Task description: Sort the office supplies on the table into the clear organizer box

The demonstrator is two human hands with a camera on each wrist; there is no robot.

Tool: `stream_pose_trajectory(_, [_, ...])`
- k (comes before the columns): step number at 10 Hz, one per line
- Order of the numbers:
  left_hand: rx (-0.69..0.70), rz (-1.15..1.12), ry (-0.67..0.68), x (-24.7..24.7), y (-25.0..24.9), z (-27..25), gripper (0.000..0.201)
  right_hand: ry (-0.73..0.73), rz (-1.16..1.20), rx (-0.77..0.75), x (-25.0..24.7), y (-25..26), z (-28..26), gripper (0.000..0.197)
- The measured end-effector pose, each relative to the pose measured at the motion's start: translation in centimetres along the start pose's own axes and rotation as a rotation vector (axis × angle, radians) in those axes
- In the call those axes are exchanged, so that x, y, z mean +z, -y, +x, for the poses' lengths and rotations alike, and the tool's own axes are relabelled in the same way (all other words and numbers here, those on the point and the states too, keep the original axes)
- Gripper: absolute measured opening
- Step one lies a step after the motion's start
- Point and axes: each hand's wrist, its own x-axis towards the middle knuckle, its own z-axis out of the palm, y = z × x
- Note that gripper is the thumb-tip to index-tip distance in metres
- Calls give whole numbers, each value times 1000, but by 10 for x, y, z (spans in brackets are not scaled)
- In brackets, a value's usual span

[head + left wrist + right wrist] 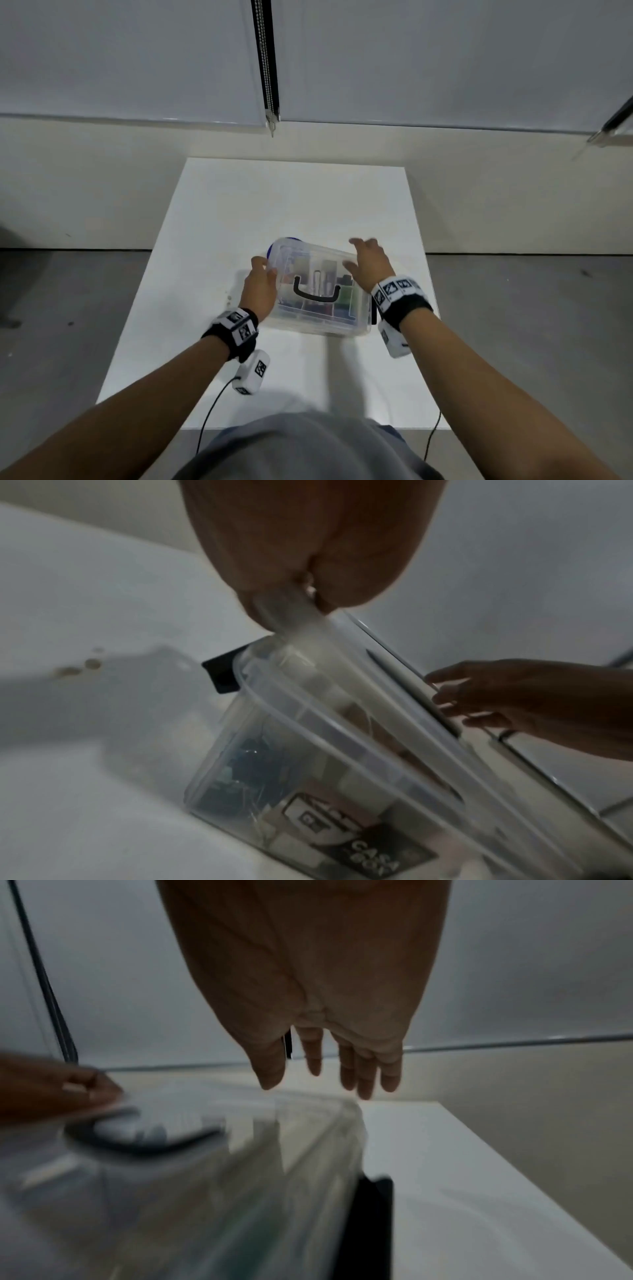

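Risk first: lid may seat crooked or slip, being pinched only at its 9 o'clock edge by left hand and caught at no other edge. Right hand hovers spread, fingers straight, gripping nothing, above 2 o'clock corner. Clear organizer box sits mid-table, compartments packed with assorted office supplies, too blurred to name individually.

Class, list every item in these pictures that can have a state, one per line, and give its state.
Box: on the table, supplies inside.
Lid: tilted, left edge raised off the box, not shut.
Handle: lying flat on the lid.
Side latch: hanging down, undone.
Left hand: pinches the lid's left edge.
Right hand: fingers straight, over the lid's right end.
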Motion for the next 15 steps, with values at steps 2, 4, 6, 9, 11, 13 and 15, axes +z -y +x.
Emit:
stream_pose_trajectory(2, [-118,333,-129,27,6,-1,29,132,288,346,49,-22,-16,78])
stream_pose_trajectory(4, [-178,228,-75,28,15,-2,44,122,457,315,55,-33,-22,72])
stream_pose_trajectory(6, [-280,24,-66,15,23,-1,56,148,617,492,48,-32,-19,80])
stream_pose_trajectory(9, [-332,22,-68,12,5,0,54,23,380,415,46,19,1,49])
stream_pose_trajectory(11, [-349,150,-82,25,-7,-5,48,-98,199,430,68,35,-8,62])
stream_pose_trajectory(13, [-52,388,-62,14,4,-9,73,-97,-105,152,67,16,-24,69])
stream_pose_trajectory(15, [221,562,-34,16,33,-25,75,-28,-71,-43,65,12,-47,61])
